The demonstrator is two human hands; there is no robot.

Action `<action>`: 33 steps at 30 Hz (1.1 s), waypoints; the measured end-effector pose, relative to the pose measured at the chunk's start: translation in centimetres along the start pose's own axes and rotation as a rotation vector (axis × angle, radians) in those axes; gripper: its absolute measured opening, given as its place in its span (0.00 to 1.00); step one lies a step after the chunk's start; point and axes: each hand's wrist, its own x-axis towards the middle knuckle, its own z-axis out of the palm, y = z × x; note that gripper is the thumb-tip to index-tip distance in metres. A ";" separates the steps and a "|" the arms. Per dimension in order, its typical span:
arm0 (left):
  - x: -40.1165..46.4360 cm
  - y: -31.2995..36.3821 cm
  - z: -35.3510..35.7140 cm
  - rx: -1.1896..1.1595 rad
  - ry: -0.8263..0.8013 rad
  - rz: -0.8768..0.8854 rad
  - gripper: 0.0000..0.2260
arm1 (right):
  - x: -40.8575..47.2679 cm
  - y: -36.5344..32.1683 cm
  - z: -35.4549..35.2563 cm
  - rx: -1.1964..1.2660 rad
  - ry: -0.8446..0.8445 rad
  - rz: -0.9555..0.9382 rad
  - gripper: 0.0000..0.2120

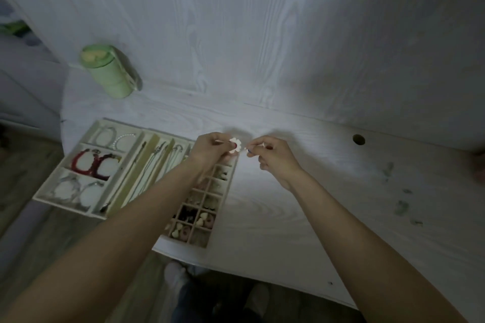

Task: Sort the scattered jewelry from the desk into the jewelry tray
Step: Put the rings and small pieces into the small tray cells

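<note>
The jewelry tray (78, 199) lies below and to the left of both hands, its small right-hand compartments partly hidden under the left forearm. Above its far right corner the left hand (210, 151) pinches a white flower-shaped earring (235, 145). Just beside it, the right hand (273, 156) pinches something too tiny to make out.

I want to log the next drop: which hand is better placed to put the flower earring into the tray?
Probably left: the left hand pinches the flower earring right above the tray.
</note>
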 end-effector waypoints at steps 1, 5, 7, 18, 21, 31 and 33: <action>0.0 -0.3 -1.0 0.026 -0.004 0.007 0.06 | 0.3 0.3 1.0 -0.019 -0.013 0.000 0.04; 0.5 -1.8 -5.0 0.124 0.067 0.037 0.06 | 1.6 2.0 4.9 -0.162 -0.023 -0.003 0.03; 0.8 -2.7 -6.5 0.166 0.073 0.032 0.07 | 2.4 2.9 6.6 -0.260 -0.023 -0.055 0.02; 1.8 -4.8 -8.5 0.430 0.121 0.052 0.06 | 4.0 5.2 10.6 -0.530 0.072 -0.139 0.06; 2.1 -4.7 -7.9 0.551 0.126 0.082 0.07 | 4.0 5.3 10.8 -0.613 0.090 -0.140 0.03; 2.6 -4.6 -6.3 1.112 0.136 0.171 0.06 | 4.1 4.7 11.2 -0.850 0.083 -0.172 0.03; 2.7 -4.6 -6.1 1.239 0.164 0.221 0.06 | 4.1 4.5 11.2 -0.865 0.074 -0.158 0.03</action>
